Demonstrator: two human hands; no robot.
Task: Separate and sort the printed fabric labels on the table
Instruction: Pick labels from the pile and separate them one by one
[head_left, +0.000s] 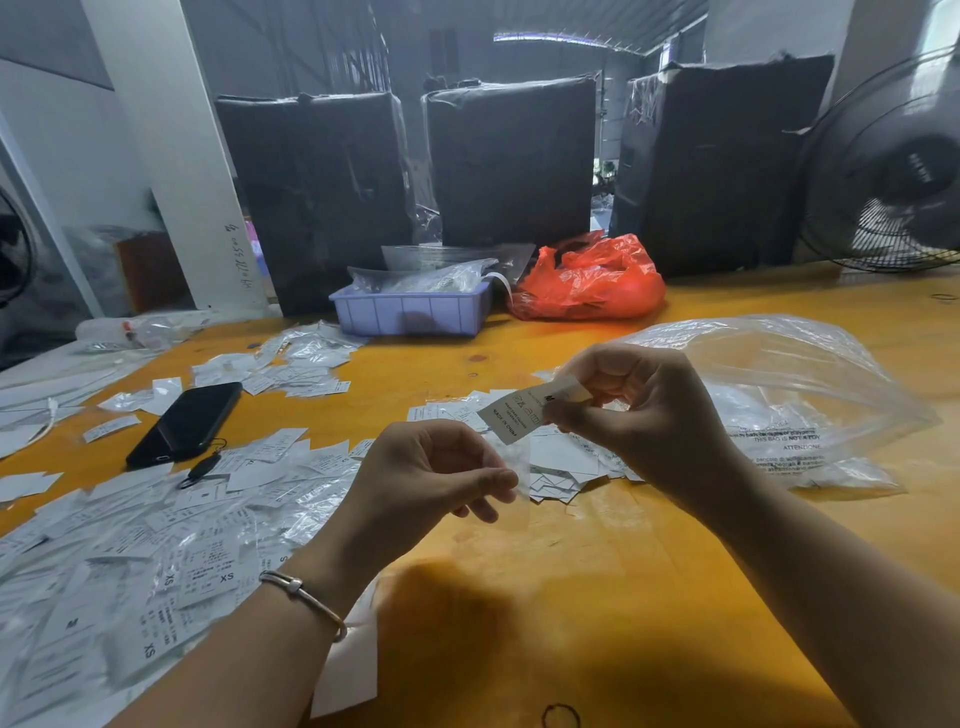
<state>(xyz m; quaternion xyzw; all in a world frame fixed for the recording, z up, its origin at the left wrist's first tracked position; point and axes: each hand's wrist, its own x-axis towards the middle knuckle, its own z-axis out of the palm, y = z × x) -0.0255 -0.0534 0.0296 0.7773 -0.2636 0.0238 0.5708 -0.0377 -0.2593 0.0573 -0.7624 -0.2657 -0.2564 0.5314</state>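
Note:
My right hand (639, 410) pinches a white printed fabric label (511, 415) by its right end, holding it above the yellow table (571, 597). My left hand (436, 473) sits just below and left of it, its thumb and fingers pinching a small clear plastic sleeve (517, 478). A low pile of loose labels (561, 467) lies under both hands. A wide spread of labels in clear sleeves (156, 561), some marked XS, covers the left of the table. More labels (291, 369) lie further back.
A black phone (187, 423) lies among the labels at left. A large clear plastic bag (789, 400) lies at right. A purple tray (410, 312) with bags and a red plastic bag (592, 280) stand behind. Black wrapped bales (509, 161) and a fan (893, 166) line the far edge.

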